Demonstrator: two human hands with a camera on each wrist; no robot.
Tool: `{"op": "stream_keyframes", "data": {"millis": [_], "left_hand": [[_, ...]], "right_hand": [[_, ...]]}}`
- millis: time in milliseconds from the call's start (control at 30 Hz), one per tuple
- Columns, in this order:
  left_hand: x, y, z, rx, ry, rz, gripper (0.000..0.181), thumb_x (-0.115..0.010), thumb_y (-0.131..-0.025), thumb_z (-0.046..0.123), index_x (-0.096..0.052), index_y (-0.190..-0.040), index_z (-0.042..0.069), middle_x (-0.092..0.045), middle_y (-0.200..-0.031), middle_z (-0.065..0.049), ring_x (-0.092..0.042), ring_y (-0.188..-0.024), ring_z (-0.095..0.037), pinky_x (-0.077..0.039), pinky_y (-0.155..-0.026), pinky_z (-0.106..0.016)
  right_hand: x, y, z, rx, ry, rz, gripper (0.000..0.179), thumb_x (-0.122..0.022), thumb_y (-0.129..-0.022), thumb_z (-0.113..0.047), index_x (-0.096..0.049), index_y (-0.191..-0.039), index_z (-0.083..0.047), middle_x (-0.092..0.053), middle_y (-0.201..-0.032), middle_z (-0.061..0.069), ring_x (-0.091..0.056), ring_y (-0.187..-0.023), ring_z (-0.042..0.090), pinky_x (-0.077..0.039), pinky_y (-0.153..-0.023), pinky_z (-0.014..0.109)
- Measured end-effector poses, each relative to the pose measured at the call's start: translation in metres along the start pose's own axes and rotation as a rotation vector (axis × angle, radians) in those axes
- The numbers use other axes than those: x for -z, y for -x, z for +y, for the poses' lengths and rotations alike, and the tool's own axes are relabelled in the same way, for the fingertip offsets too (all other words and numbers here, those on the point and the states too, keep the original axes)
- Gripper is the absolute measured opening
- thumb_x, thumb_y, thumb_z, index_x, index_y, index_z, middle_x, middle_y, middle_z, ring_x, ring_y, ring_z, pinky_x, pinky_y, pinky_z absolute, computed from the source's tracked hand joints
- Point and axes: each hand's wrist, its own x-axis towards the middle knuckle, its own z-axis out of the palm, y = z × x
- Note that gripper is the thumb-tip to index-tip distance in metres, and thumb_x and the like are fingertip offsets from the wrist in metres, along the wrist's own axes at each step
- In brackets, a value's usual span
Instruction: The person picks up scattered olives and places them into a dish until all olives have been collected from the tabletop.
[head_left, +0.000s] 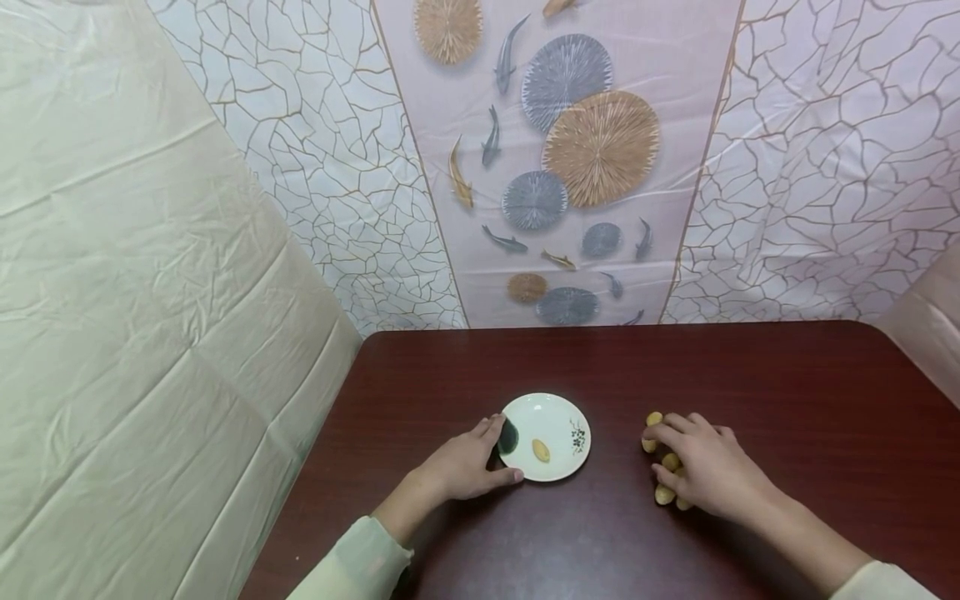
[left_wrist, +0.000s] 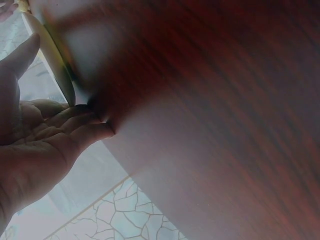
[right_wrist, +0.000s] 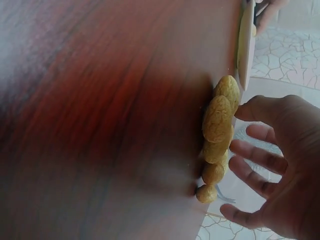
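Right grip (head_left: 703, 468) partly hides tan nut-like pieces (head_left: 664, 493); count unclear.

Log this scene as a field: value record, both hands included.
surface: dark red-brown tabletop
plate: white, floral print at right, yellow oval piece on it
loose pieces: yellow-brown, clustered right of plate
left hand: touches plate's left rim, thumb spread from fingers
right hand: over loose pieces, fingers spread; contact unclear

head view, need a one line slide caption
Left hand touches a plate bearing one yellowish oval piece; right hand is over similar pieces.
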Motion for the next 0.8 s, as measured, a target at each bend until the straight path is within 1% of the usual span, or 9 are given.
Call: {"op": "stream_keyframes", "data": {"millis": [133, 333, 567, 633, 800], "left_hand": [[-0.0007, -0.0003, -0.0004, 0.003, 0.001, -0.003, 0.104, -0.070, -0.102, 0.066, -0.029, -0.175, 0.005, -0.038, -0.178, -0.020, -0.048, -0.161, -0.036, -0.046, -0.127, -0.051], [-0.0016, -0.0007, -0.0008, -0.005, 0.003, 0.006, 0.104, -0.070, -0.102, 0.066, -0.029, -0.175, 0.004, -0.038, -0.178, -0.020, -0.048, -0.161, -0.036, -0.046, -0.128, -0.051], [-0.0014, -0.0003, -0.0010, -0.009, 0.004, 0.009, 0.104, -0.070, -0.102, 0.065, -0.029, -0.175, 0.004, -0.038, -0.178, -0.020, -0.047, -0.161, -0.036, -0.046, -0.128, -0.051], [-0.0010, -0.0002, -0.0009, -0.009, 0.004, 0.010, 0.103, -0.070, -0.102, 0.065, -0.029, -0.175, 0.004, -0.038, -0.178, -0.020, -0.047, -0.161, -0.036, -0.046, -0.128, -0.051], [-0.0011, -0.0001, -0.0010, -0.008, 0.006, 0.006, 0.103, -0.070, -0.102, 0.065, -0.029, -0.175, 0.004, -0.038, -0.178, -0.020, -0.047, -0.161, -0.037, -0.046, -0.128, -0.051]], "right_hand": [[-0.0010, 0.0012, 0.0003, -0.036, 0.018, 0.020, 0.030, -0.094, -0.084, -0.024, -0.076, -0.109, -0.024, -0.072, -0.107, -0.005, -0.064, -0.100, 0.026, -0.054, -0.081, 0.066], [-0.0013, 0.0005, 0.0053, -0.075, 0.023, 0.003, 0.030, -0.095, -0.084, -0.025, -0.074, -0.106, -0.023, -0.071, -0.103, -0.004, -0.063, -0.097, 0.027, -0.053, -0.076, 0.067], [-0.0001, 0.0010, 0.0052, -0.108, 0.019, -0.006, 0.031, -0.096, -0.082, -0.028, -0.076, -0.105, -0.022, -0.070, -0.100, -0.004, -0.062, -0.098, 0.028, -0.051, -0.080, 0.073], [-0.0005, 0.0012, 0.0049, -0.109, 0.016, -0.010, 0.029, -0.097, -0.082, -0.028, -0.075, -0.101, -0.024, -0.070, -0.098, -0.006, -0.061, -0.097, 0.026, -0.051, -0.081, 0.074], [-0.0024, 0.0015, 0.0047, -0.106, 0.007, -0.013, 0.026, -0.097, -0.082, -0.026, -0.074, -0.095, -0.026, -0.074, -0.098, -0.010, -0.058, -0.095, 0.023, -0.049, -0.086, 0.076]]}}
